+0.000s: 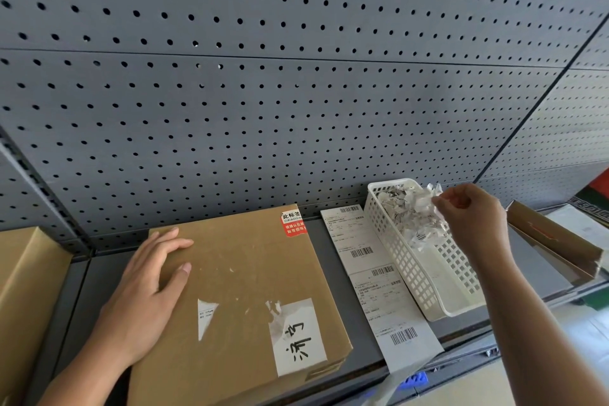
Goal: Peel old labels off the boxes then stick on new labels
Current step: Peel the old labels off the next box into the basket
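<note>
Cardboard box (237, 273) lies flat on the grey metal shelf (99, 290), its near corner reaching the front edge and its far edge close to the pegboard (296, 76) behind. Its brown top is scuffed with pale glue marks; a torn white label (298, 336) with handwritten characters clings near the front, and a red-and-white sticker (294, 224) sits at the far right corner. The left hand (145, 300) rests on the box's left side, fingers straight and spread. A narrow grey gap separates the box from a long strip of barcode labels (372, 280), which touches a white slotted plastic basket (425, 273). Above the basket's far end, the right hand (471, 211) pinches a crumpled paper scrap (425, 198).
</note>
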